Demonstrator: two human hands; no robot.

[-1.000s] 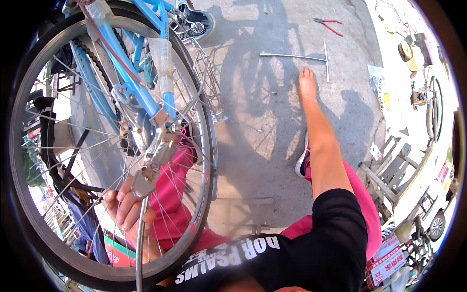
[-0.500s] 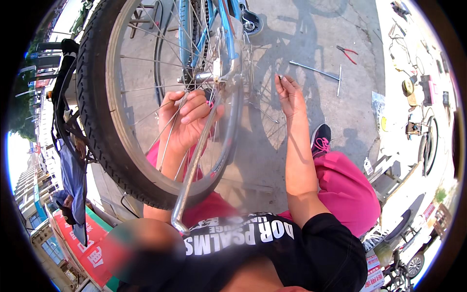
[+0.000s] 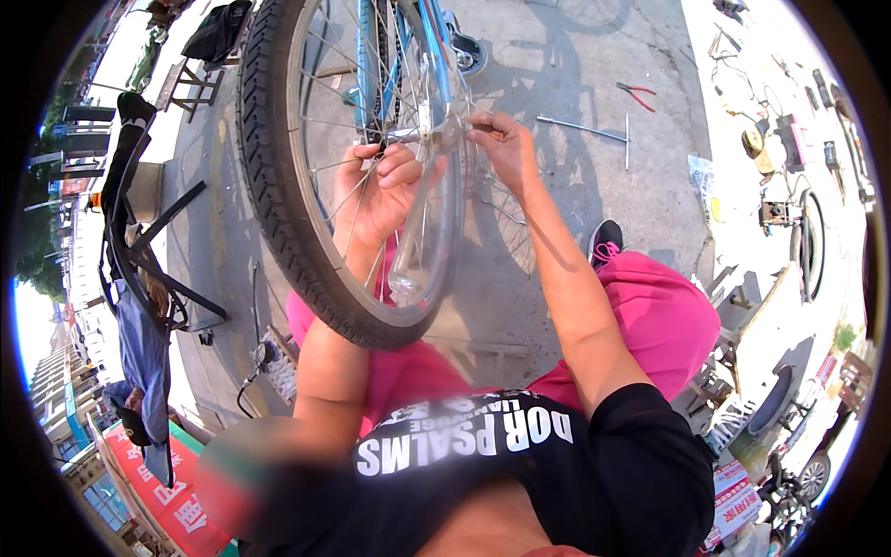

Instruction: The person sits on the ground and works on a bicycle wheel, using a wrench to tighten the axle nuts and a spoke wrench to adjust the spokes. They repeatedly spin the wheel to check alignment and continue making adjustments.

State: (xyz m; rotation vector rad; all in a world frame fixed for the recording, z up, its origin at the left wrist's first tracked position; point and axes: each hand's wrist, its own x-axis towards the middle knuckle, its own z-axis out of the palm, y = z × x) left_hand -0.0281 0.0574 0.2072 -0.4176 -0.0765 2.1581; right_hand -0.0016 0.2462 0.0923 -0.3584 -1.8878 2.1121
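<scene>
Two hands work at the hub (image 3: 436, 137) of a bicycle wheel (image 3: 306, 223) that stands upright over the person's pink-trousered lap. Far left, a dark folding chair (image 3: 139, 241) stands on the concrete floor (image 3: 575, 56), with dark cloth draped over it. Next comes the wheel's black tyre (image 3: 269, 186), its spokes fanning in to the hub. The left hand (image 3: 376, 190) reaches through the spokes from the near side, fingers (image 3: 399, 165) curled loosely round the spokes just below the hub; what exactly they grip cannot be told. A blue frame (image 3: 399, 46) runs up from the hub, and a silver stay (image 3: 418, 232) slants down from it toward the lap. Right of the hub, the right hand (image 3: 506, 144) has its fingers (image 3: 478, 123) pinched shut on a small part at the axle end, too small to make out. Farther right on the floor lie a T-shaped wrench (image 3: 594, 130) and red-handled pliers (image 3: 636, 93), well apart from the hands. A black shoe (image 3: 605, 241) shows beside the right knee.
</scene>
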